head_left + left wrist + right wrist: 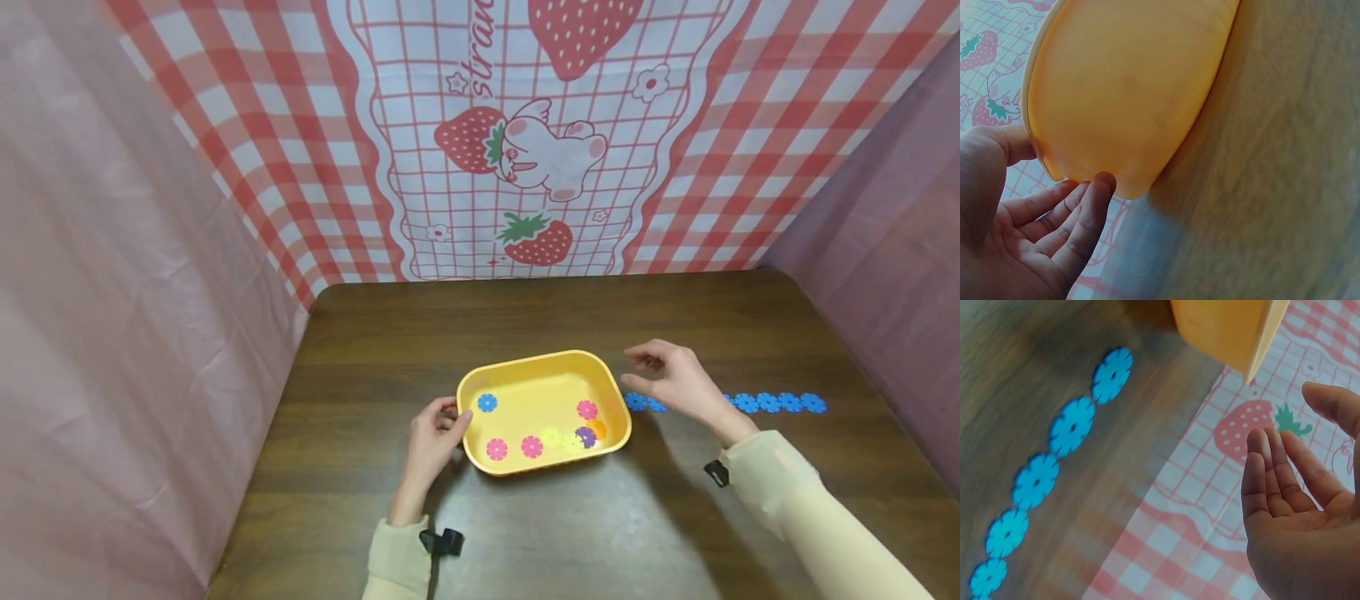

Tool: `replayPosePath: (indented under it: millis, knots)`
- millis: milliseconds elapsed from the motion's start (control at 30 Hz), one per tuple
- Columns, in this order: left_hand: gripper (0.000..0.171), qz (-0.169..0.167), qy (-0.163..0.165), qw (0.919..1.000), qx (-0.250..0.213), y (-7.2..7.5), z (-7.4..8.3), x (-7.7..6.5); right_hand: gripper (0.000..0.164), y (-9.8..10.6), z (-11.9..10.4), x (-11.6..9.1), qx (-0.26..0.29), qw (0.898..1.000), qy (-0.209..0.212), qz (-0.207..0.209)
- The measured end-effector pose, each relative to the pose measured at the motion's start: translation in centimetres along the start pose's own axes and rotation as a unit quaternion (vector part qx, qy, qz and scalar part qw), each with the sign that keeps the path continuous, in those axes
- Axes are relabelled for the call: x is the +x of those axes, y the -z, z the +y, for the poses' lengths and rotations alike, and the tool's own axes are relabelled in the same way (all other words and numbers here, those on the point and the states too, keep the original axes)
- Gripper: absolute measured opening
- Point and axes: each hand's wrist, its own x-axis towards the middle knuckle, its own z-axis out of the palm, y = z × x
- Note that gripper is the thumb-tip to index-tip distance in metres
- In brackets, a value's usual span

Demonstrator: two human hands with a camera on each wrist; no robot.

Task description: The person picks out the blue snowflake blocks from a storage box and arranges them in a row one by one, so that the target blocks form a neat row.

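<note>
A yellow plastic tray (536, 396) stands at the middle of the table. My left hand (433, 442) grips its left end, thumb at the rim and the other fingers against the outer wall, as the left wrist view also shows. In the tray lie a blue notched flower disc (487, 403), pink discs (532, 447), yellow discs (551, 437), a purple disc (585, 437) and an orange disc (597, 428). My right hand (675, 379) hovers just off the tray's right end, fingers bent slightly, palm bare in the right wrist view. Below it runs a row of blue discs (1036, 481).
The dark wooden table (360, 333) ends at a red-and-white strawberry cloth (540, 158) behind it. Pink curtains (135, 292) hang at both sides. The blue row stretches from the tray's right end towards the table's right edge, partly hidden by my right hand.
</note>
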Motion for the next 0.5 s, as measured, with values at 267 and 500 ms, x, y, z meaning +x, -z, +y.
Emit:
replayPosePath:
  millis: [267,500]
  knots:
    - [0.032,-0.006,0.007,1.0000,0.000,0.0,0.2,0.0,0.035,-1.4,-1.4,0.9,0.004,1.000,0.028,-0.010]
    - [0.031,-0.004,0.006,1.0000,-0.001,0.1,0.3,0.0,0.035,-2.8,-2.3,1.7,0.025,0.999,0.036,-0.021]
